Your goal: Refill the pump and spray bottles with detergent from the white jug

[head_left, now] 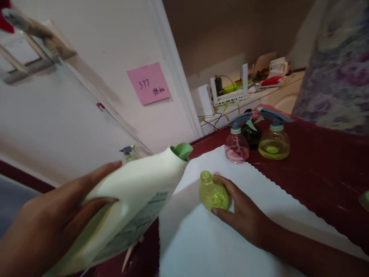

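My left hand [57, 215] is wrapped round the handle of a large pale green jug-like bottle [144, 181], which is tilted with its green spout up and to the right. The spout is a short way from a small yellow-green spray bottle body [213, 194] and apart from it. That little bottle has no spray head, its round mouth is uncovered, and it leans slightly left over the white sheet. My right hand [245, 209] grips it from the right side, thumb and fingers around its ribbed belly. Whether liquid is inside it, I cannot tell.
Behind stand a pink spray bottle [236, 148], a dark green one [252, 134] and a yellow one [273, 144]. The white sheet [196, 246] lies on a dark red table [311, 165]. A white router [230, 95] sits on the back counter. A pink note [148, 84] is on the wall.
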`<state>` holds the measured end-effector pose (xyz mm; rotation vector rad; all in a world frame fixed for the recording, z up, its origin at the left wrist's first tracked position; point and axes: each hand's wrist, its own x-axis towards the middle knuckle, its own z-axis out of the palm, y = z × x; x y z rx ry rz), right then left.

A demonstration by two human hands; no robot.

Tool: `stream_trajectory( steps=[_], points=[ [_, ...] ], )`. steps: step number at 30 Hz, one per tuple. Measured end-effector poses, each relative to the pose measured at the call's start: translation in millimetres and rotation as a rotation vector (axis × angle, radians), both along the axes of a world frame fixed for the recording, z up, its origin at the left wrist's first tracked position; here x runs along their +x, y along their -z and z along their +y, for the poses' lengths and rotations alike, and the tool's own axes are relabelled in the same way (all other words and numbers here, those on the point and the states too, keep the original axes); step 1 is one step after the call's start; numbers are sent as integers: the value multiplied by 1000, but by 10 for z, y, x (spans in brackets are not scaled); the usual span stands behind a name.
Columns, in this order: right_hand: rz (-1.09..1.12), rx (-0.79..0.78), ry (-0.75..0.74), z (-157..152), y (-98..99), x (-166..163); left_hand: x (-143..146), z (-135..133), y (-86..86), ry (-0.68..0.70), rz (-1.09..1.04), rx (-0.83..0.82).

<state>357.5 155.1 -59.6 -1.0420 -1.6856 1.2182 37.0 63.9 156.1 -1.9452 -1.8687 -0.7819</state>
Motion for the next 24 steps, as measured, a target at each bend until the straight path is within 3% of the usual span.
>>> stream_trajectory(
  steps=[3, 7, 12, 16, 24],
  points=[
    [-20, -4, -8, 23, 60, 27, 42, 52, 5, -121, 169, 78],
    [-72, -45, -12, 72, 145, 66, 112, 242, 119, -51, 31, 282],
    [-66, -72, 1, 77, 209, 69, 100, 563, 561, 120, -423, 350],
    [-43, -81, 63, 15, 199, 45, 194, 777, 886, 164, -552, 369],
    [-87, -97, 103, -11, 197, 31, 390, 1005, 1351, 196, -666, 370]
  ],
)
